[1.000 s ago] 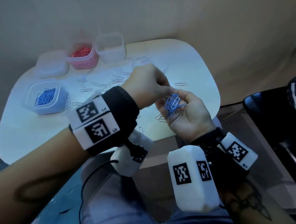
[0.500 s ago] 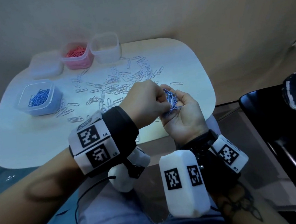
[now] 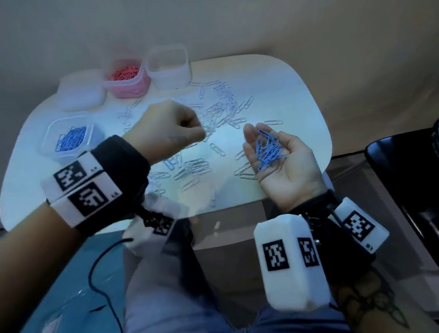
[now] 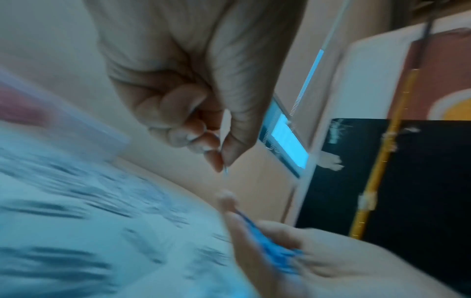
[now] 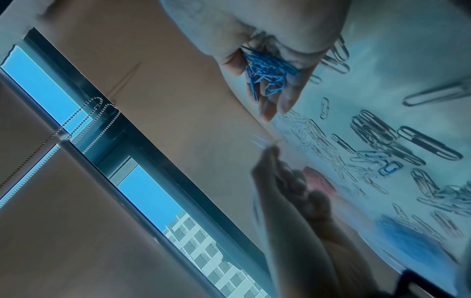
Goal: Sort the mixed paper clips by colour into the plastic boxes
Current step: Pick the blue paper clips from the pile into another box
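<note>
a heap of blue clips is cupped in the upturned right hand, fingers relaxed; a pale clip is pinched by the left hand above the table near the blue box

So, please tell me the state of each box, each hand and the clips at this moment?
Blue box: open, holds blue clips.
Pink box: open, holds pink clips.
Clear box: open, looks empty.
Lidded box: closed.
Left hand: curled, pinching one pale clip.
Right hand: palm up, cupping a blue bundle.
Loose clips: scattered on the table.
</note>
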A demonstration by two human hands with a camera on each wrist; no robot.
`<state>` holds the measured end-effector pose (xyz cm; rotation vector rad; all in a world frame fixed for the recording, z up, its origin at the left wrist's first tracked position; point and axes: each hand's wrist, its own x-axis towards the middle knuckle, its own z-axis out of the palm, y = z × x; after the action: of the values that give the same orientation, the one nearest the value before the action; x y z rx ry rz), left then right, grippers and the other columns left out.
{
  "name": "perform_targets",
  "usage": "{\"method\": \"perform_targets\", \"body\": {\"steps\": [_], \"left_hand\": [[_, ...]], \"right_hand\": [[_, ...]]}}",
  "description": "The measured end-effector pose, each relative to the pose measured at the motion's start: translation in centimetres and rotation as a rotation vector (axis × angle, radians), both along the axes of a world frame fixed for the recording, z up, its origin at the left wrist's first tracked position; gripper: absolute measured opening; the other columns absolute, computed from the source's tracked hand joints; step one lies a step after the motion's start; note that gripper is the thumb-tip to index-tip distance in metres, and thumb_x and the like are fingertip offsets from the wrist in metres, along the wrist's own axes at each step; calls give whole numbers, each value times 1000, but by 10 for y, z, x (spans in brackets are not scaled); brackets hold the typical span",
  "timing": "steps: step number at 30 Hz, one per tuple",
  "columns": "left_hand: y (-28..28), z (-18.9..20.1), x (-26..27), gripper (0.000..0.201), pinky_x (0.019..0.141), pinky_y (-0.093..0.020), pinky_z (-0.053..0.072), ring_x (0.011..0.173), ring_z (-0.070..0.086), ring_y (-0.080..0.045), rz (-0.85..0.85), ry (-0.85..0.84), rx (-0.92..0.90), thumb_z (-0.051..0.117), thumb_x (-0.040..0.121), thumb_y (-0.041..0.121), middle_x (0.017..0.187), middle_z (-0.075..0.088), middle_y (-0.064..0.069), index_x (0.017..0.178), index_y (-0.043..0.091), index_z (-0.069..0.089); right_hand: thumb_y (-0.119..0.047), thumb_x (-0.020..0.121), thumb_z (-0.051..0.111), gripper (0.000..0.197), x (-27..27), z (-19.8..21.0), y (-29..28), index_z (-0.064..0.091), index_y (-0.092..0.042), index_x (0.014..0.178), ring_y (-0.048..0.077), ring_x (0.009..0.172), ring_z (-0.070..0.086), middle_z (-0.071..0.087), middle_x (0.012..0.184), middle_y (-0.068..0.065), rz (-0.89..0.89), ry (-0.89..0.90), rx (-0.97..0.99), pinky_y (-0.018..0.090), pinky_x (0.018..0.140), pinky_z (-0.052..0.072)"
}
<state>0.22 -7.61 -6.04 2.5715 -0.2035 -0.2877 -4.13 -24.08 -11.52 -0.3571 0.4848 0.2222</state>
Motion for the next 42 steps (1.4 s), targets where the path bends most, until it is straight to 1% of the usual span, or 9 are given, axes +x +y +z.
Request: {"method": "perform_targets", "body": {"steps": [3, 9, 14, 19, 24, 30, 35, 38, 42], "left_hand": [[20, -13, 3, 18, 65, -23, 35, 69, 48, -12, -13, 34, 188, 62, 87, 26, 78, 59, 1, 92, 9, 68], [41, -12, -1, 11, 56, -13, 34, 61, 44, -2, 30, -43, 84, 62, 88, 24, 71, 52, 8, 89, 14, 61], [92, 2, -14, 9, 46, -6, 37, 52, 50, 0, 301, -122, -115, 55, 92, 18, 70, 57, 3, 84, 17, 58], [96, -20, -38, 7, 55, -19, 32, 60, 43, -2, 213, -121, 66, 63, 87, 17, 70, 51, 9, 92, 14, 61], [89, -29, -36, 9, 63, -26, 35, 64, 47, -15, 103, -17, 168, 67, 82, 19, 64, 49, 10, 80, 17, 58], [97, -34, -48, 16, 77, -29, 45, 74, 49, -15, 76, -57, 131, 62, 85, 20, 80, 58, 3, 99, 14, 68], [118, -29, -53, 19, 71, -25, 39, 64, 48, -5, 142, -131, -26, 67, 83, 18, 78, 56, 9, 101, 14, 68], [135, -23, -49, 22, 71, -29, 40, 67, 47, -9, 273, -336, -59, 74, 77, 27, 76, 52, 7, 93, 12, 68], [143, -9, -48, 60, 83, -36, 36, 112, 43, -30, 449, -540, 255, 75, 67, 50, 116, 52, -12, 114, 15, 60]], "right_hand": [[-20, 96, 32, 32, 1, 0, -6, 57, -7, 81, 14, 65, 69, 70, 71, 7, -21, 2, 3, 23, 64, 56], [-21, 95, 34, 31, 0, 3, -14, 57, -8, 80, 8, 54, 65, 68, 67, 4, -17, 26, -47, 19, 55, 54], [-30, 97, 38, 33, 17, 22, -12, 47, -16, 69, 0, 37, 44, 52, 55, -5, 236, 48, -289, 8, 32, 27], [-12, 99, 33, 25, 48, 46, 21, 54, -14, 87, 1, 37, 30, 41, 61, -4, 691, -283, -901, 10, 31, 17], [-17, 89, 56, 11, 59, 63, 75, 65, -14, 84, 10, 52, 36, 43, 59, -4, 1072, -720, -1822, 13, 39, 26], [-30, 77, 72, 28, 59, 47, 121, 55, -11, 68, 19, 67, 50, 52, 64, 0, 1315, -802, -2252, 23, 53, 37], [-14, 74, 72, 14, 62, 45, 131, 59, -7, 75, 23, 74, 56, 58, 76, 7, 1342, -730, -2257, 24, 58, 41], [-7, 77, 63, 14, 63, 44, 130, 53, -8, 67, 24, 70, 52, 51, 64, 4, 1330, -710, -2254, 21, 51, 36], [-19, 89, 48, 24, 67, 50, 125, 45, -8, 68, 23, 70, 45, 44, 66, 4, 1277, -670, -2218, 23, 50, 30]]}}
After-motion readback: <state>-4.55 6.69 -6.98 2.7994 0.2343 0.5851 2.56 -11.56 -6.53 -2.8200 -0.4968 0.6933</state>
